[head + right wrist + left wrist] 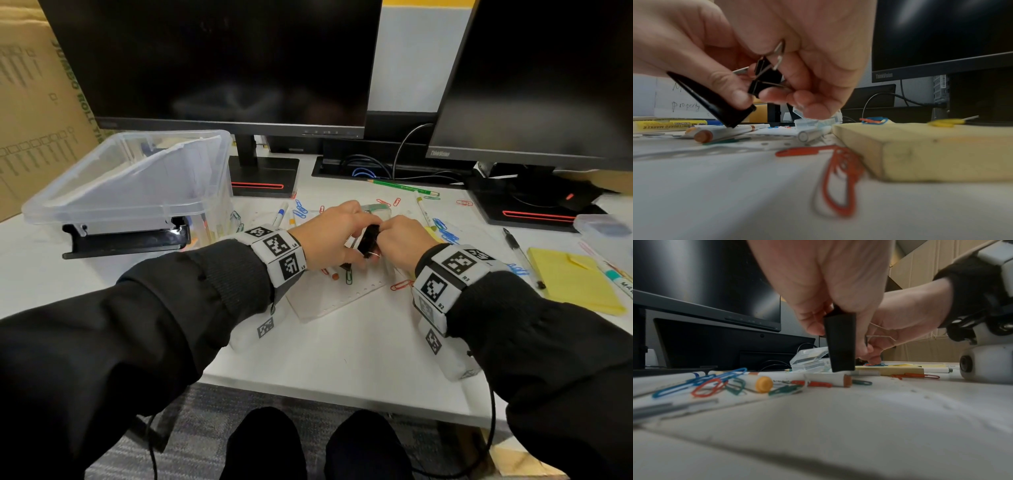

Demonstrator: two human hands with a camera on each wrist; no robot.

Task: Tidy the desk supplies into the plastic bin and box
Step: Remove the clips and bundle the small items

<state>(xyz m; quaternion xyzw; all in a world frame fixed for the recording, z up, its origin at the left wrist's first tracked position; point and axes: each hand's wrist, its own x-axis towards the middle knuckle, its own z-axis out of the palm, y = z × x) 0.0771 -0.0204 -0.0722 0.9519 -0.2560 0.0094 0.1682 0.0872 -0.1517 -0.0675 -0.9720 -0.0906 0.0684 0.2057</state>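
Note:
My two hands meet over the middle of the desk. The left hand (329,236) (828,288) grips a large black binder clip (368,238) (840,344) (715,100), which points down just above the markers. The right hand (400,240) (818,65) pinches small black binder clips (764,76) with silver wire handles, close against the large clip. The clear plastic bin (137,178) stands at the left with its lid leaning slanted inside it. A small clear box (603,224) (809,360) sits at the far right.
Coloured paper clips (701,384), markers (715,133), a green pencil (404,186) and a pen (520,253) are scattered around my hands. A yellow sticky-note pad (575,284) (931,151) lies to the right. Two monitors (219,65) stand behind, and a cardboard box sits at far left.

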